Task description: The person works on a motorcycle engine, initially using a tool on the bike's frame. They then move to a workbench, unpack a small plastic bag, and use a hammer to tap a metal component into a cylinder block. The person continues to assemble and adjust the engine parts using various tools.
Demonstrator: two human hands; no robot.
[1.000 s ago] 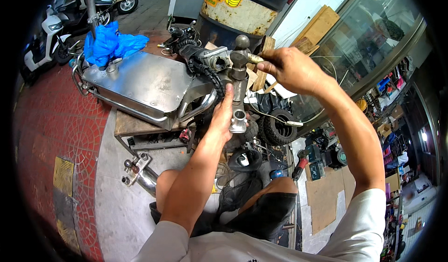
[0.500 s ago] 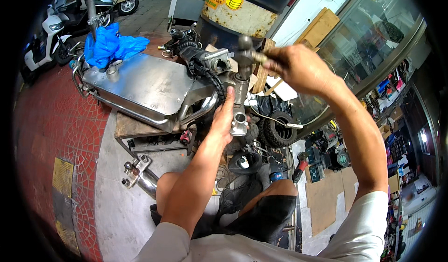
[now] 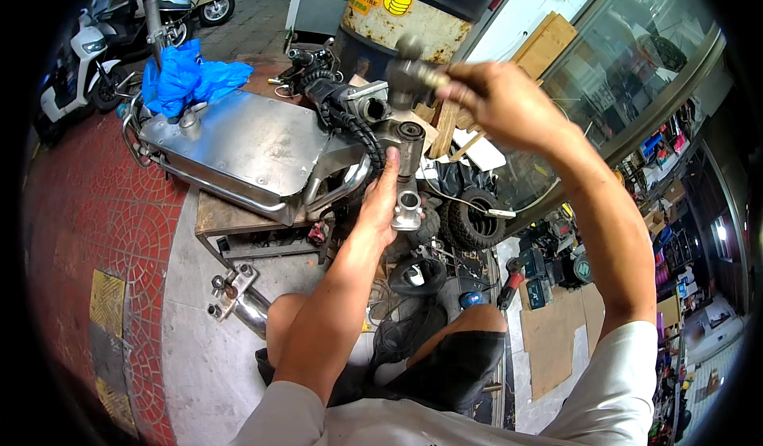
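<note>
My right hand (image 3: 502,100) is closed round a hammer (image 3: 404,77), whose metal head is smeared by motion. The hammer head hangs above and apart from the upright metal head tube (image 3: 409,150) of a scooter frame. A round ring, like a bearing or cup, shows in the tube's open top. My left hand (image 3: 383,200) wraps the tube's lower part, thumb up along its side; most of its fingers are hidden behind. Just below, beside that hand, is a silvery clamp piece (image 3: 408,209) with a round hole.
The frame's flat metal deck (image 3: 238,140) lies on a low bench (image 3: 214,222), a blue plastic bag (image 3: 179,81) at its far end. Small tyres (image 3: 475,220) lie right of the tube. A metal fork part (image 3: 238,295) and a red-and-black power tool (image 3: 513,283) rest on the floor.
The hammer has risen off the top of the head tube and swung slightly left, baring the ring there. My left hand keeps its place on the tube.
</note>
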